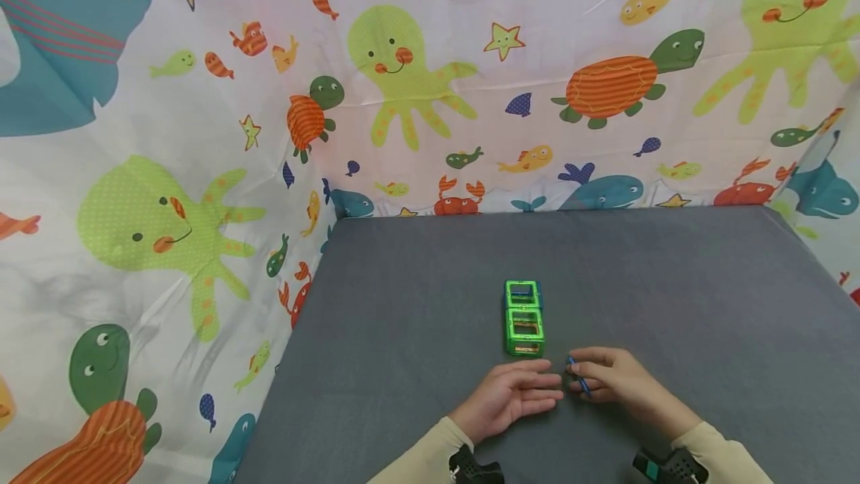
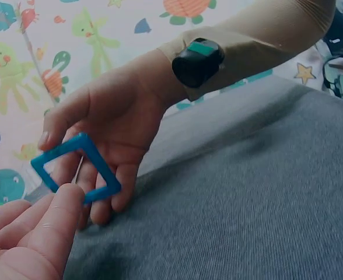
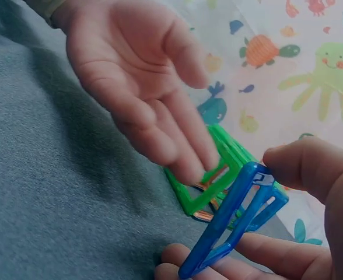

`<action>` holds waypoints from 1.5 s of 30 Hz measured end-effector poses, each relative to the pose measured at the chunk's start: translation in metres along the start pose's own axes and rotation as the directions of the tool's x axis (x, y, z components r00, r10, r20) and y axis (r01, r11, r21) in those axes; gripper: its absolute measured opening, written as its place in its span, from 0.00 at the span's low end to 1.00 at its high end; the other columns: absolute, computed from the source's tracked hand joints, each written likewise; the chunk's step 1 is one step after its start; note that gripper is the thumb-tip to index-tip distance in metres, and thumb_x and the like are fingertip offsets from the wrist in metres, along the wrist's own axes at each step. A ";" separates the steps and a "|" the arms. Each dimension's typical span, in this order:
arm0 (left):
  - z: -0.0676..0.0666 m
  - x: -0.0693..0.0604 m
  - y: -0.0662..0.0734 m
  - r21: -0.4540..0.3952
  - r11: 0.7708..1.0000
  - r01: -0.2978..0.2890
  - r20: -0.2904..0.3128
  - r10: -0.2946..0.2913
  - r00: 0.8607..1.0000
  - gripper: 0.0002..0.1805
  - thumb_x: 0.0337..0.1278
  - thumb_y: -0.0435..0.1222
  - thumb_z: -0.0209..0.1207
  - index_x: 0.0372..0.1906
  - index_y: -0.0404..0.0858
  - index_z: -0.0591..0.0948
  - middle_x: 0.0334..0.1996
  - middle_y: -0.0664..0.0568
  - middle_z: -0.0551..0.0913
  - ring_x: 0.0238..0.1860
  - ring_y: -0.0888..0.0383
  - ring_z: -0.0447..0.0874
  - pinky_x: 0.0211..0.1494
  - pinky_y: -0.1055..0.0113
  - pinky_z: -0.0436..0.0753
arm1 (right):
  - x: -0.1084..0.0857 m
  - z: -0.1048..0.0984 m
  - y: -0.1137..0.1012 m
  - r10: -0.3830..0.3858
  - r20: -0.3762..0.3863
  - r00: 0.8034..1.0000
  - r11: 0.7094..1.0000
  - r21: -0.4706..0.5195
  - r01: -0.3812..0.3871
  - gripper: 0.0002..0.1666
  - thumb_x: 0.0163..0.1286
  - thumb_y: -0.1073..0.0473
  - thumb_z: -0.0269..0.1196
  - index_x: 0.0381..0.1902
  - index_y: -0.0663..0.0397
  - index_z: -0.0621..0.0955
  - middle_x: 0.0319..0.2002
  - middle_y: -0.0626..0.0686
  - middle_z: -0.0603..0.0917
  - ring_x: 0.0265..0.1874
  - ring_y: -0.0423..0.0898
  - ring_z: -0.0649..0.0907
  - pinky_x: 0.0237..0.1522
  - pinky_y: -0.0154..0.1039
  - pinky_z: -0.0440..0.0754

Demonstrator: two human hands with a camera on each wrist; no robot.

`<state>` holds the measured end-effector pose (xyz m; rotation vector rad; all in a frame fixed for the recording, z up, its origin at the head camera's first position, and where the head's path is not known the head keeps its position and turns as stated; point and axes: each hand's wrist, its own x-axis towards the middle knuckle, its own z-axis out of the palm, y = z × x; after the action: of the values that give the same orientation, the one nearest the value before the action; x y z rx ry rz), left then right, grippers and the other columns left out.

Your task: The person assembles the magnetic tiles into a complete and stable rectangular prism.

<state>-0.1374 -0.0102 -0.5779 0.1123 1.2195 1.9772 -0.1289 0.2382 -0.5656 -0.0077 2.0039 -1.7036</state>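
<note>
My right hand (image 1: 618,379) pinches a blue square magnetic tile (image 1: 579,376) by its edges, between thumb and fingers. In the left wrist view the open-centred tile (image 2: 104,169) stands on a slant, close to my left fingertips. My left hand (image 1: 513,398) is palm up with its fingers extended and grips nothing. Just beyond both hands, a green magnetic-tile structure (image 1: 524,309) made of two joined boxes sits on the table, with blue tiles on its far part. In the right wrist view this structure (image 3: 235,175) is partly hidden behind the blue tile and my left fingers.
A grey cloth (image 1: 416,305) covers the table. Behind it and at the sides hangs a white curtain (image 1: 457,110) printed with sea animals. Dark devices (image 1: 473,467) are strapped on both wrists.
</note>
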 end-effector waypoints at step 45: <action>-0.049 0.034 0.036 0.439 0.881 -0.177 -0.360 0.353 0.864 0.22 0.64 0.35 0.64 0.62 0.35 0.80 0.54 0.40 0.86 0.44 0.60 0.86 0.44 0.62 0.87 | 0.028 -0.023 -0.021 -0.010 -0.025 1.000 0.981 0.195 0.015 0.41 0.82 0.49 0.52 0.79 0.66 0.53 0.51 0.37 0.85 0.49 0.34 0.85 0.51 0.39 0.83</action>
<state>-0.2035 -0.0300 -0.5864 0.0487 1.9866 2.0283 -0.1686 0.2459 -0.5544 0.0674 1.8483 -1.9094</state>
